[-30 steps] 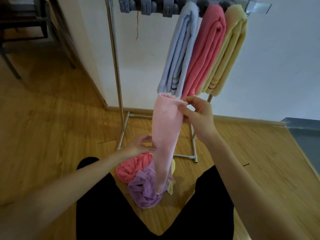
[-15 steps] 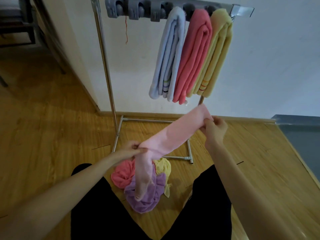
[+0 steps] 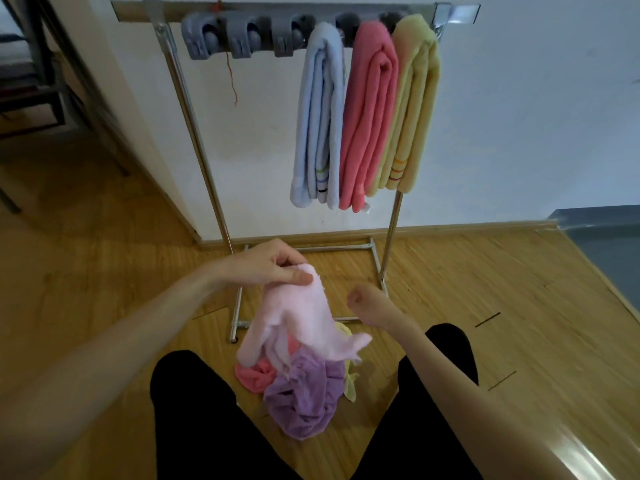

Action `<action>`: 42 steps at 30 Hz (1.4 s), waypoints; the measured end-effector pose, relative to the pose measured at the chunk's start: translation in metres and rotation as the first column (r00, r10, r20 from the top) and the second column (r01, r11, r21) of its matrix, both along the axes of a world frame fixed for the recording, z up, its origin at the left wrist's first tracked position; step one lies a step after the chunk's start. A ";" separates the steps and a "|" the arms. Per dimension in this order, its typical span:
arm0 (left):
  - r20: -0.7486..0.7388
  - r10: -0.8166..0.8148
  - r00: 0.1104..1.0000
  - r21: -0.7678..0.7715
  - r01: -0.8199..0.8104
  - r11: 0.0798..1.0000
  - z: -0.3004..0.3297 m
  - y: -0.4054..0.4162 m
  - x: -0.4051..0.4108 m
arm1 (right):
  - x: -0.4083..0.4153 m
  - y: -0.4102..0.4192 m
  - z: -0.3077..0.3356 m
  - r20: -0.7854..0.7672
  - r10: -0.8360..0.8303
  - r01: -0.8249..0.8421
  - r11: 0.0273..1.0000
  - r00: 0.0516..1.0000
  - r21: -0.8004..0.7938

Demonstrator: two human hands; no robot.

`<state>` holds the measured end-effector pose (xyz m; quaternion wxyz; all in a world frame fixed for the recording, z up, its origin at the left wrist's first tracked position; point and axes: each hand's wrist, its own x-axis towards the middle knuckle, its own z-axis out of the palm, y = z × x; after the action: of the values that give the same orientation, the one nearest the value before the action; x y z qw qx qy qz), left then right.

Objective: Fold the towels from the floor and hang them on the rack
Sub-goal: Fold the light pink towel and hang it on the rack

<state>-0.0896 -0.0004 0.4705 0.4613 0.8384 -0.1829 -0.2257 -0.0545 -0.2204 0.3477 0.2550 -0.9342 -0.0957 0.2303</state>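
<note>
1. The top fold of a soft pale pink terry towel [image 3: 304, 317] is pinched between the thumb and curled fingers of the left hand [image 3: 266, 265], the thumb being pressed on the upper face of the cloth.
2. The right hand [image 3: 369, 304] is held just to the right of that towel with its fingers curled into a loose fist; nothing is seen in it, and it is not touching the cloth.
3. The pale pink towel is held above the floor and hangs down in two lobes, one to the lower left and one to the lower right, over the heap beneath.
4. Beneath it, a crumpled purple towel [image 3: 301, 396] is seen on the wooden plank floor [image 3: 104, 271], with a coral pink towel [image 3: 254, 374] just beside it on the left and a pale yellow towel [image 3: 349, 384] partly hidden on the right.
5. The heap is flanked by two legs in black trousers [image 3: 194, 417].
6. Behind the heap a metal tube rack [image 3: 194, 133] is stood against a white wall [image 3: 519, 116].
7. On its top bar, a folded light blue towel [image 3: 320, 119], a folded coral pink hanging towel [image 3: 370, 116] and a folded yellow striped towel [image 3: 412, 109] are hung side by side, touching.
8. Three grey plastic clips [image 3: 242, 38] are mounted on the bar to the left of these, with no towel in them.
</note>
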 end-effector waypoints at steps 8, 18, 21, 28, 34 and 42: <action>-0.008 0.014 1.000 0.027 -0.014 1.000 0.007 0.001 0.002 | -0.005 0.019 0.053 -0.310 0.328 0.081 0.559 0.892 0.825; -0.049 0.073 0.996 0.026 -0.072 0.997 0.012 0.047 -0.003 | 0.014 -0.017 0.097 -0.035 0.296 -0.174 0.650 0.955 0.740; -0.050 -0.034 0.998 0.003 0.034 0.999 0.030 0.054 -0.001 | 0.022 -0.024 0.102 0.013 0.244 -0.175 0.655 0.970 0.735; 0.195 -0.224 0.955 0.566 0.077 0.821 0.069 0.057 0.036 | 0.042 0.011 0.164 0.318 0.544 -0.622 0.741 0.777 0.252; 0.369 -0.176 0.913 0.665 -0.127 0.736 0.105 0.059 0.053 | 0.064 0.056 0.209 0.359 0.593 -0.590 0.797 0.721 -0.130; 0.863 0.158 0.479 0.227 -0.649 0.726 0.134 0.077 0.099 | 0.107 0.104 0.261 0.652 0.313 -0.362 0.930 0.691 -0.063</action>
<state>0.0090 0.0762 0.6045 0.1198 0.9560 -0.0852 0.2539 0.0530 -0.1169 0.6092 0.1916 -0.9119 -0.3562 -0.0697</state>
